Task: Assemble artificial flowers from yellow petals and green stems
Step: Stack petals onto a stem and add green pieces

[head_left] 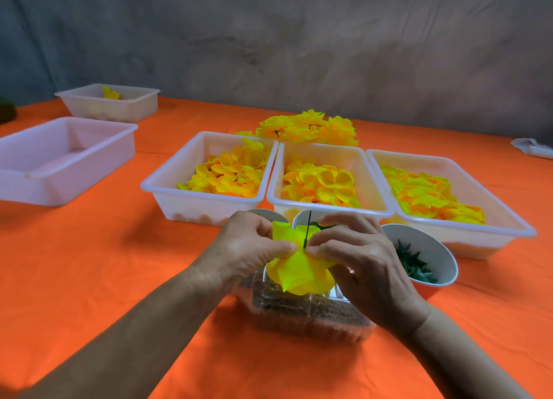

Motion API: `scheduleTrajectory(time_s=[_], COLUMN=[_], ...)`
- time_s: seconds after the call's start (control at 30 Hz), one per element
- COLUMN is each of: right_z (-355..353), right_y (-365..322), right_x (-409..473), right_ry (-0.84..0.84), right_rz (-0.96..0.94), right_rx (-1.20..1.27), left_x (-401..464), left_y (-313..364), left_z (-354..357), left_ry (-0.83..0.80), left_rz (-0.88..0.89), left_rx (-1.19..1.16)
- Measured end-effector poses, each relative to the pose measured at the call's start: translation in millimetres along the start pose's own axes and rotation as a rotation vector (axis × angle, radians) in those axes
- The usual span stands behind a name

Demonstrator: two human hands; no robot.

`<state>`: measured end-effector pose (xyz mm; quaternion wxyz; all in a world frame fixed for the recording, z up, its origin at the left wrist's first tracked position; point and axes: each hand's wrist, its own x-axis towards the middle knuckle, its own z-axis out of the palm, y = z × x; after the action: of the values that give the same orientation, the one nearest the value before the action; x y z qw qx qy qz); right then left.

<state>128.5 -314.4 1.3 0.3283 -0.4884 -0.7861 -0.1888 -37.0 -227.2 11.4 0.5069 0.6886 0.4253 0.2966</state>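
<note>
Midway: both hands, left [248,246] and right [356,255], pinched a petal [299,271] threaded on the stem [307,229]. Next likely needed another petal from the trays [206,202].

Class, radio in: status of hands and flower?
Left hand and right hand both pinching yellow petal. Green stem threaded through, upright. Nothing in the way.

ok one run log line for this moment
step: threading petal on stem | left hand: pinches yellow petal | right hand: pinches petal at green stem | finished flowers: behind trays
</note>
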Motion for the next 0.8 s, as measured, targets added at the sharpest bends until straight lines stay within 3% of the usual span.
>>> scheduleTrajectory(time_s=[0.17,0.3,0.8], right_z=[-0.8,-2.9,-9.8], right_y=[1.3,1.2,17.7], right_x=[-2.2,-0.8,-6.8], right_ry=[-0.029,-0.053,-0.044], right_rz=[0.046,0.047,0.145], right_rx=[0.055,0.076,0.145], left_x=[-5.1,-9.0,5.5], left_y=[3.0,5.5,-8.1], left_z=[-4.6,-1.9,6.2], left_ry=[0.104,0.087,-0.022], left_rz=[0.282,0.483,0.396], left_rx=[0.213,0.289,0.110])
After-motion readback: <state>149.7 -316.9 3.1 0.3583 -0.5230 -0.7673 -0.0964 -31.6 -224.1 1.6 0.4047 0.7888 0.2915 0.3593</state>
